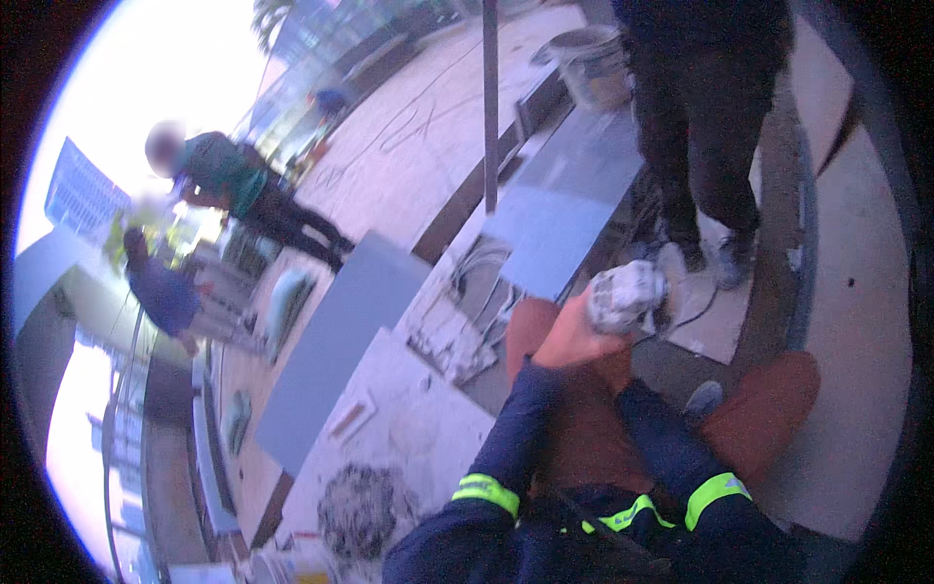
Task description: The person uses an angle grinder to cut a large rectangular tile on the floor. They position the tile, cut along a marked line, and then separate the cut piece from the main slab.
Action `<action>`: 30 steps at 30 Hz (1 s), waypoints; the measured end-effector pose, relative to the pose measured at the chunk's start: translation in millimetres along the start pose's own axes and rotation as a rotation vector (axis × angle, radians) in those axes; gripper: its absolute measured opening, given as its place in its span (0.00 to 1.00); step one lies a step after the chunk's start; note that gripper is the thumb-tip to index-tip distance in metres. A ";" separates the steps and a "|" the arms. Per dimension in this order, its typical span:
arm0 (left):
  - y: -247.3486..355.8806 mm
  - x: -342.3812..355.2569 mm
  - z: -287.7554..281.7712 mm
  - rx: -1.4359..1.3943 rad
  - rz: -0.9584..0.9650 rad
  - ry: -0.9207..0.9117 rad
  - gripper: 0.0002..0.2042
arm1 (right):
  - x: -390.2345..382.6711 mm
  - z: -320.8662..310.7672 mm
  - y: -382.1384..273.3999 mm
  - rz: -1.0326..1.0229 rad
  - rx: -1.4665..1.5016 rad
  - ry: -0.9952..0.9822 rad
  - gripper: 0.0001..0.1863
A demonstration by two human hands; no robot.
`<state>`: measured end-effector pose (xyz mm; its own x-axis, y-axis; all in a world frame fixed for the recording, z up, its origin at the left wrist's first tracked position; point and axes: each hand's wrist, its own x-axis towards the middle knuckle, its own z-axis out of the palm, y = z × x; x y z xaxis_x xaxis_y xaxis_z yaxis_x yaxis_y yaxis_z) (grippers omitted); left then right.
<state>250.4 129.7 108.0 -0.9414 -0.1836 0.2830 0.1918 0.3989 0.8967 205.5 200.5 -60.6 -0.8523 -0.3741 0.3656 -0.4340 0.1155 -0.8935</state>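
Observation:
Both my hands, in orange gloves, are together in front of my knees around a dust-whitened angle grinder (626, 296). A round disc (671, 284) stands at the tool's right end, blurred. My left hand (572, 337) is closed on the grinder's near left side. Just below, my right hand (613, 364) is pressed close under the tool; its fingers are largely hidden, but it appears to grip the same body. A dark cord (697, 313) curves away on the right of the disc.
Another person's dark-trousered legs (696, 146) stand just beyond the disc. A dusty bucket (592, 70) is behind, near an upright pole (490, 107). Grey slabs (336, 326) lie leftward. A mortar heap (362, 508) and a float (352, 417) rest on a pale board (443, 414). Two people work farther left.

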 end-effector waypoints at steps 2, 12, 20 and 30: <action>3.1 -4.0 -0.1 0.042 0.025 0.014 0.38 | 0.5 -2.3 -0.8 -0.018 0.002 -0.030 0.32; 3.5 -5.8 -1.9 0.166 -0.001 -0.007 0.40 | 10.8 -4.5 -1.4 -0.048 0.001 -0.081 0.32; -2.3 -10.0 -6.3 0.206 0.006 -0.004 0.42 | 7.2 -7.0 -4.0 -0.047 0.001 -0.109 0.33; 0.0 -6.8 -1.3 0.322 -0.039 0.025 0.47 | 6.0 -9.8 -0.6 -0.055 -0.009 -0.131 0.33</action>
<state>257.1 129.8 106.4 -0.9383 -0.2249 0.2628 0.0544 0.6544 0.7542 197.9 207.2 -55.3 -0.7820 -0.4971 0.3759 -0.4819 0.0999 -0.8705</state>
